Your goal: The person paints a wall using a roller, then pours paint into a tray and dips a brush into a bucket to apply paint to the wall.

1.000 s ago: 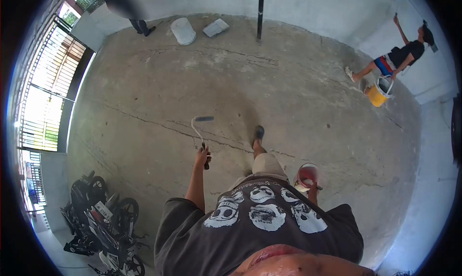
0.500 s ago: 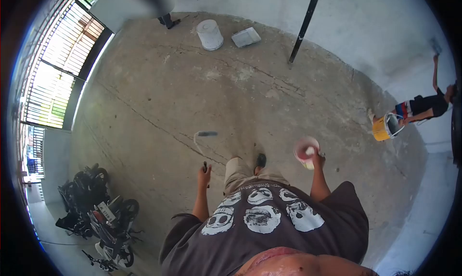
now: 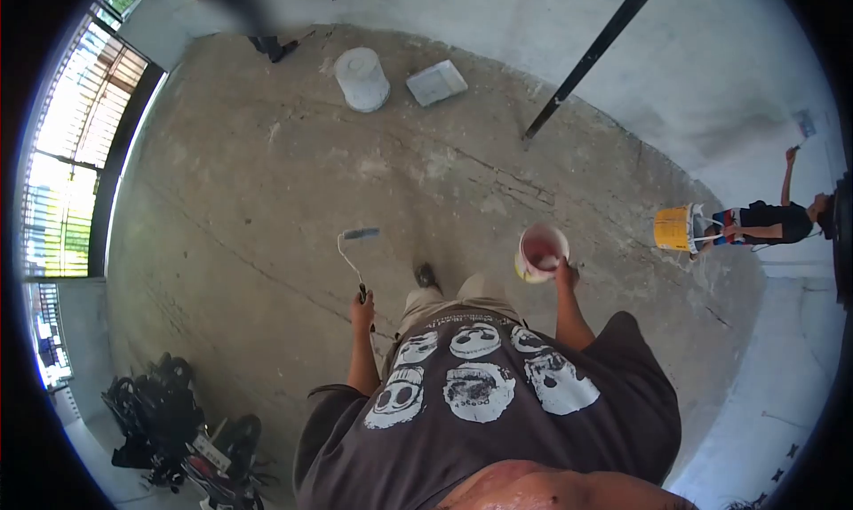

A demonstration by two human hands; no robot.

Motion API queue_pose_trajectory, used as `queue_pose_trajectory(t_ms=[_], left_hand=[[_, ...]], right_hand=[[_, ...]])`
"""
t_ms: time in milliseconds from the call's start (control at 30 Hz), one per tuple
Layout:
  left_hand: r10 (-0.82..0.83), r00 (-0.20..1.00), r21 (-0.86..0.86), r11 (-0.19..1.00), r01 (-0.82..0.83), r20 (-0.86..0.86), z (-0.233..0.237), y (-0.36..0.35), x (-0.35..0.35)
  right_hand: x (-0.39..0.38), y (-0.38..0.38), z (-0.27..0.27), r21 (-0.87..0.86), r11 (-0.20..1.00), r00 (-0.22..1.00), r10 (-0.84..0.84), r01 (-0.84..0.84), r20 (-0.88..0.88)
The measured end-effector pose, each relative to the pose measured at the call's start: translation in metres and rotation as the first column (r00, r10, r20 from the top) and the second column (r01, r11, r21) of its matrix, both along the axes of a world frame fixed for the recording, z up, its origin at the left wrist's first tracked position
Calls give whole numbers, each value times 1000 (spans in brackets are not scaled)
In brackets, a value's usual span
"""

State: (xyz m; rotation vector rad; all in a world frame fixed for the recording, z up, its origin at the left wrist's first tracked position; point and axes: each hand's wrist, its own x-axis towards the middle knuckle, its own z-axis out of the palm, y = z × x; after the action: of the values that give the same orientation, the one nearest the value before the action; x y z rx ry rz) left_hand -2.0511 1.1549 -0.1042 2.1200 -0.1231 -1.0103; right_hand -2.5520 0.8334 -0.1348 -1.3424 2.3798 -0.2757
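My left hand (image 3: 362,311) is closed round the black handle of a paint roller (image 3: 362,235), whose wire frame rises to a grey-blue roller head above the concrete floor. On the other side, my right hand (image 3: 565,276) grips the rim of a pinkish-white bucket (image 3: 543,251), held upright enough that its reddish inside shows. Something pale lies inside near my fingers; it is too small to make out.
A white bucket (image 3: 362,81) and a white tray (image 3: 437,83) stand on the floor ahead, near a dark pole (image 3: 593,57). At right, a person (image 3: 773,223) holds a yellow bucket (image 3: 675,228). Motorcycles (image 3: 182,430) stand lower left; another person (image 3: 267,45) is upper left.
The view has shifted and my feet have changed position in a step. The roller's handle and wire now line up more clearly above my left hand. The person's yellow bucket appears farther left.
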Motion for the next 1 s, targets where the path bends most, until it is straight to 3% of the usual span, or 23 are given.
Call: queue_pose_trajectory(t_ms=[100,167,267,367,500,567,633,667,700,733,767,833,900,967,1000], left_hand=[[-128,989,45,991,125,71,18,-67,57],[-203,976,26,979,202,73,33,-123,93],[-357,929,83,933,350,96,32,-195,142],[-390,916,64,920,385,89,25,-268,176],[-476,874,114,878,466,98,-14,-356,214],[-482,873,187,866,463,76,-24,-397,222],[-501,865,195,851,488,26,-21,-445,229],[-484,875,205,855,477,-19,-18,-462,233],[-496,867,219,843,491,-36,-19,-480,242],[-542,839,211,816,538,-40,-25,-499,251],[-582,812,199,791,578,-45,-33,-515,258],[-594,800,130,789,600,-87,-61,-550,277],[-623,773,68,771,633,-120,-92,-592,300],[-779,625,235,617,751,50,-131,-636,317],[-788,615,253,602,758,34,-147,-654,327]], right_hand=[[23,9,23,202,974,994,-90,101,-63],[34,10,35,264,930,955,-287,257,79],[23,16,-13,250,948,980,-194,199,-45],[50,-1,-15,340,907,961,-275,250,25],[114,-79,-5,446,857,957,-290,257,5],[110,-110,-76,295,955,982,22,35,-186],[152,-196,-48,519,851,996,-62,83,-57],[164,-231,-68,472,879,997,-29,62,-77],[127,-243,-168,417,863,912,378,-285,-160],[149,-284,-155,332,896,931,347,-293,-113],[193,-331,-101,369,864,903,412,-344,-124],[212,-396,-146,279,930,960,270,-240,-74],[259,-469,-120,356,774,753,616,-524,-231],[297,-522,-126,168,788,744,615,-593,-261],[323,-542,-129,184,791,753,611,-583,-244]])
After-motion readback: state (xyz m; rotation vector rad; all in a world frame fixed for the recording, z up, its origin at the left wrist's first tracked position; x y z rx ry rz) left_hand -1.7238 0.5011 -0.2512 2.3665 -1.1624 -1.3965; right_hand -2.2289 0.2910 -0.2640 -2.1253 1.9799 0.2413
